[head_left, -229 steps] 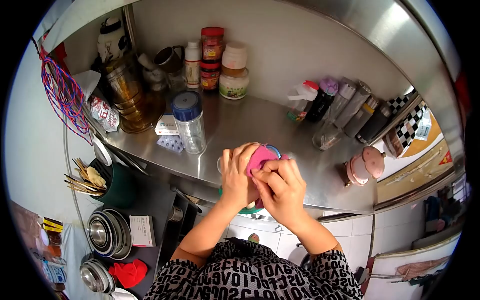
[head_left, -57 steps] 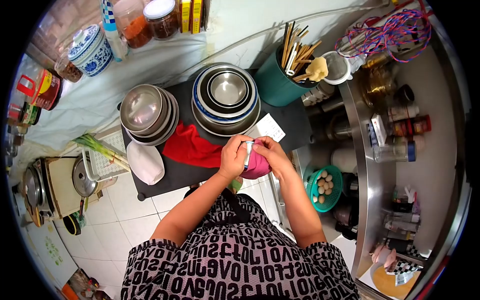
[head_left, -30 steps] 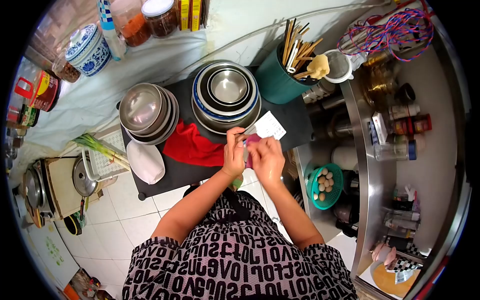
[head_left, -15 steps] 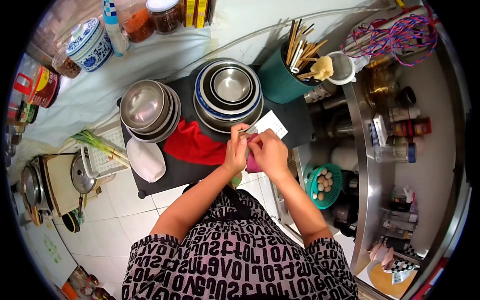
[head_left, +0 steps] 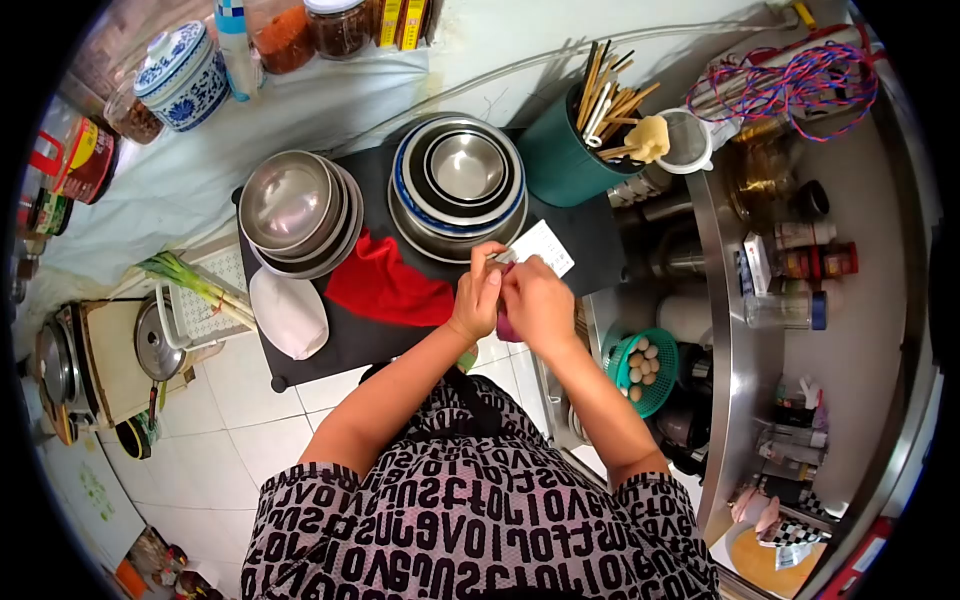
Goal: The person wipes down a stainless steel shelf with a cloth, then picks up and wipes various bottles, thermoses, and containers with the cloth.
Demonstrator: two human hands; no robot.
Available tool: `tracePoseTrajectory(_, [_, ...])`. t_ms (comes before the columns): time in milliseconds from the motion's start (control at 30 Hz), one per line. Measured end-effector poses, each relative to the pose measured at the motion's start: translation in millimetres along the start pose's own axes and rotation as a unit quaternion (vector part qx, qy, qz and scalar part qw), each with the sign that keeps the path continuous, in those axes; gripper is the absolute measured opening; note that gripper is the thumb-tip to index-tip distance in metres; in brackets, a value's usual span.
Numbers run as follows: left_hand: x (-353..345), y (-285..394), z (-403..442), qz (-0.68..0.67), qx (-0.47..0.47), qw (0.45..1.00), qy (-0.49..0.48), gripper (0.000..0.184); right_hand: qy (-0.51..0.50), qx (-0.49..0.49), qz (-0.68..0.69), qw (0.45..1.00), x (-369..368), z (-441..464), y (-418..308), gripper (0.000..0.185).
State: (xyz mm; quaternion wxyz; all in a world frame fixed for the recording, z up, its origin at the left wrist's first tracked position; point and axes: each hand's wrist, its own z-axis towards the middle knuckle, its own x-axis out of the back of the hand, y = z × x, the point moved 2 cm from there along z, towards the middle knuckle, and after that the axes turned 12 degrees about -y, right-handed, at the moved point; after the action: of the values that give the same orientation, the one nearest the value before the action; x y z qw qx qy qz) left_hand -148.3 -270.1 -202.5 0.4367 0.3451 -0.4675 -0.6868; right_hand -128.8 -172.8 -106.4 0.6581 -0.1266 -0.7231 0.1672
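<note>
My left hand (head_left: 478, 296) and my right hand (head_left: 537, 303) meet in front of my chest, just over the near edge of the black table (head_left: 350, 358). Between them a small purple-maroon cloth (head_left: 505, 326) shows, mostly covered by the fingers. My right hand is closed on this cloth. The left hand's fingers are bent and closed against it; what they grip is hidden. A red cloth (head_left: 385, 285) lies on the table left of my hands. Just beyond them, a white card with writing (head_left: 543, 246) lies flat.
Stacked metal bowls (head_left: 465, 180), more bowls (head_left: 288, 205) and a white dish (head_left: 290, 315) stand on the table. A green bin of chopsticks (head_left: 565, 155) stands at the back. At right are a steel shelf (head_left: 735, 330) and a green basket of eggs (head_left: 650, 395).
My hands have come closer together, and less of the maroon cloth shows between them. The bowls, red cloth and card stay in place; the view has shifted slightly.
</note>
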Motion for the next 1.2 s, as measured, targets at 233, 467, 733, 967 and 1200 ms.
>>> tracePoseTrajectory(233, [-0.5,0.5,0.4,0.002,-0.012,1.0,0.001,0.037,-0.019,0.011,-0.005,1.0,1.8,1.7,0.4,0.01])
tracePoseTrajectory(467, [6.6,-2.8,25.2,-0.035,0.0,0.998,-0.047,0.03,0.033,-0.047,0.1,0.993,-1.0,5.0,31.1,0.016])
tracePoseTrajectory(733, [26.2,14.3,26.9,0.141,0.189,0.963,0.128,0.017,0.016,-0.179,0.26,0.949,-32.9,-27.1,45.0,0.023])
tracePoseTrajectory(967, [0.8,36.4,6.5,0.118,0.236,0.964,0.031,0.024,0.008,-0.14,0.363,0.921,-48.1,-28.0,51.5,0.03])
tracePoseTrajectory(1200, [-2.5,36.9,9.3,0.22,0.172,0.96,0.022,0.025,-0.068,-0.209,0.654,0.724,-35.4,-23.2,49.1,0.027])
